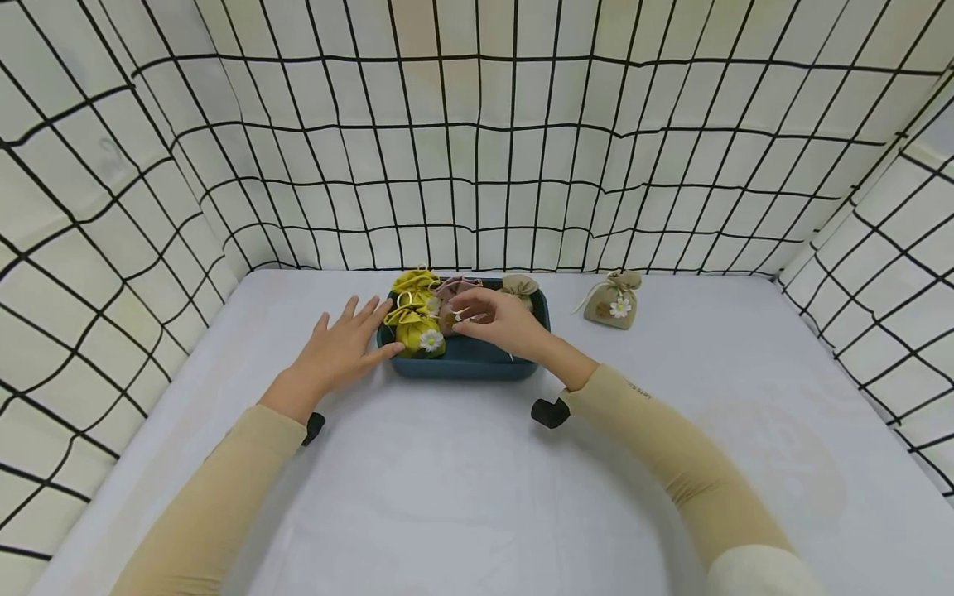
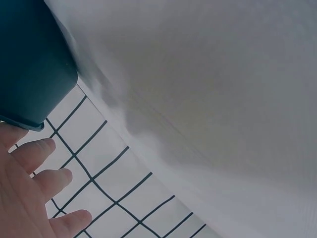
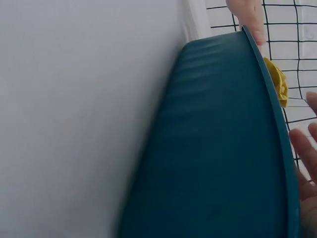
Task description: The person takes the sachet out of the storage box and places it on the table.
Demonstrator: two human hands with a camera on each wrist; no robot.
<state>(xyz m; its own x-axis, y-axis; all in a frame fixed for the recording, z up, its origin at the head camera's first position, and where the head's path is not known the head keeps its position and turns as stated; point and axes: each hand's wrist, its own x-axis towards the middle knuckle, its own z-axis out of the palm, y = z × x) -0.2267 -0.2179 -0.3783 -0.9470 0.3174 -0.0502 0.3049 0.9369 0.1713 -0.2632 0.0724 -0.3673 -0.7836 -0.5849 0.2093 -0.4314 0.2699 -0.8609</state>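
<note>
A dark teal rectangular bin [image 1: 469, 369] stands near the back of the table with small drawstring pouches inside. My left hand [image 1: 335, 352] spreads its fingers at the bin's left rim, with the thumb by the front corner. Two yellow pouches, the front yellow pouch [image 1: 411, 338] bearing a white flower, fill the bin's left end. Over the bin, my right hand [image 1: 503, 321] curves its fingers beside a mauve pouch [image 1: 450, 290], with a gap between thumb and fingertips. A beige pouch [image 1: 520, 285] lies behind that hand, partly hidden by it.
Another beige pouch [image 1: 613, 300] with a white flower sits on the white table [image 1: 447, 480], right of the bin. Black grid netting [image 1: 514, 128] over pale cloth rises along the back and both sides.
</note>
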